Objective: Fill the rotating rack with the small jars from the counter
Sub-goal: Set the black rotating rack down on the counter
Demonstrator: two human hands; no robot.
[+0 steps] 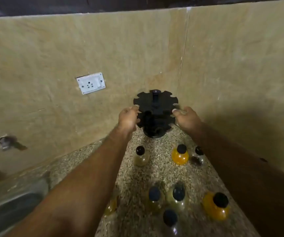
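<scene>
1. Head view, where: rack (155, 106) at the far corner of the counter (155, 173), close to the wall (69, 48); no notch seen filled. Jars (180, 155) loose on the counter, three just before the rack and a cluster nearer the camera.
2. Grip: left hand (128, 118) on the rack's top rim at the left, right hand (185, 117) at the right, fingertips curled onto the edge from both sides.
3. Handling, as a judgement: rack probably light, stiff plastic and free to spin, so best steadied at the rim or centre post. Jars likely glass, smooth and breakable; best taken round the body below the black cap.
4. Hard to read: lower tier partly behind the hands, base in shadow. Near jars blurred, one half hidden by the left forearm (86, 168). Contents unclear beyond colour.
</scene>
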